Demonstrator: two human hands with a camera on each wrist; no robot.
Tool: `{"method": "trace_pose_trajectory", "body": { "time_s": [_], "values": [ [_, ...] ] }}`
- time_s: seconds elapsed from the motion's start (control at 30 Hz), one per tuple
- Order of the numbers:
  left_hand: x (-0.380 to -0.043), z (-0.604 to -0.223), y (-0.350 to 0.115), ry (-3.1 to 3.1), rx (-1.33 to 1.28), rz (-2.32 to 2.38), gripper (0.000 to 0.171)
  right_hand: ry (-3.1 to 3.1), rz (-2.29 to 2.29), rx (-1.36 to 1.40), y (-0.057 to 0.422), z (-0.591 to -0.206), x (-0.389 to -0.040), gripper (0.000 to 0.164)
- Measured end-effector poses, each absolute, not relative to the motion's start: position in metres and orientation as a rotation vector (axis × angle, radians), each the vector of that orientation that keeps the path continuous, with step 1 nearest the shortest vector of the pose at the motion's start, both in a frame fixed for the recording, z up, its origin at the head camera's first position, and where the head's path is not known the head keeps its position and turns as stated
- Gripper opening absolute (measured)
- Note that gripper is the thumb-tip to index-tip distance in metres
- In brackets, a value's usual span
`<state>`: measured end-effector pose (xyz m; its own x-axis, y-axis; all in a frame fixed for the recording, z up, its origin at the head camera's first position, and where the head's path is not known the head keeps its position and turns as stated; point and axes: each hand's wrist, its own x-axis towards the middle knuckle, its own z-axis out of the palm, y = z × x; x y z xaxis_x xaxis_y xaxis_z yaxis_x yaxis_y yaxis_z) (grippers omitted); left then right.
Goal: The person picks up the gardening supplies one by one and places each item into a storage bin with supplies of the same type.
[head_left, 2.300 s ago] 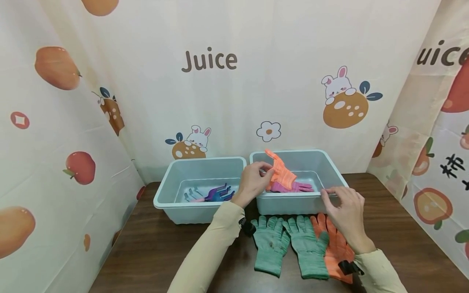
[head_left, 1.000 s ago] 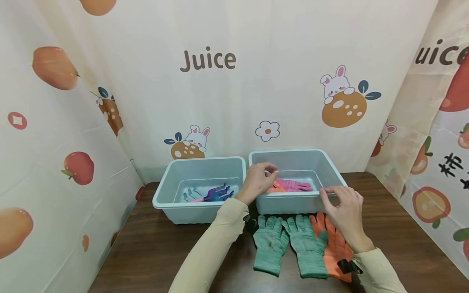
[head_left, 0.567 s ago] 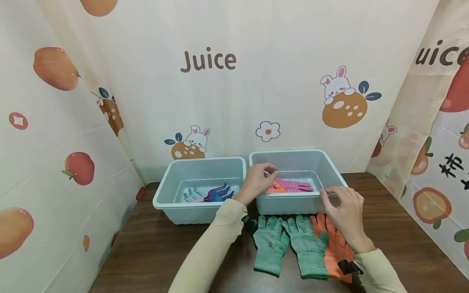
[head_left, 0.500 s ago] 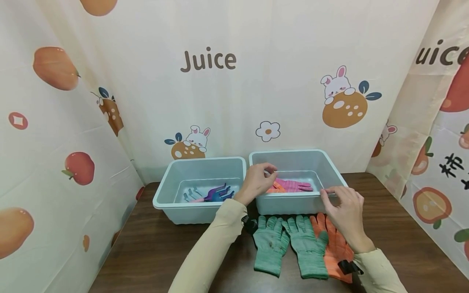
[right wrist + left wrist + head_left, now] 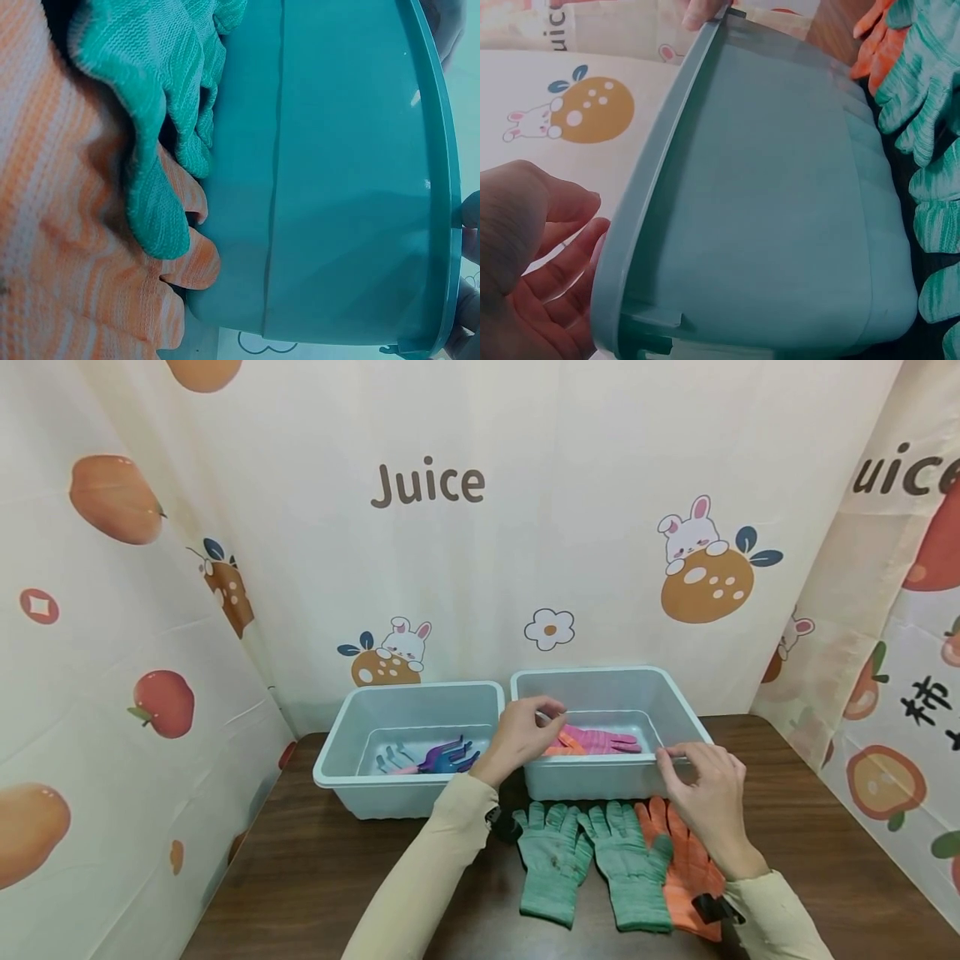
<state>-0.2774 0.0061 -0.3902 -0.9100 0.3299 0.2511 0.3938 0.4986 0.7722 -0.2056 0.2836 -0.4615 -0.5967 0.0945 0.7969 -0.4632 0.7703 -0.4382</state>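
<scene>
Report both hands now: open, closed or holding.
Left hand: open, loosely curled, nothing seen held.
Right hand: at the rim of the right-hand bin; whether it grips cannot be told.

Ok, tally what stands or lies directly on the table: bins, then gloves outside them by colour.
Light blue bins: 2
Green gloves: 2
Orange glove: 1
Total: 5
</scene>
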Motion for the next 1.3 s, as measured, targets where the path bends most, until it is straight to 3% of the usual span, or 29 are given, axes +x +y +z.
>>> {"method": "trace_pose_trajectory", "body": {
  "time_s": [1.3],
  "values": [
    [-0.228, -0.393, -0.007, -2.505, -0.842, -1.348, 0.018, -2.093, 0.819, 0.259, 0.281, -0.463, -0.205, 0.006]
  ]
}}
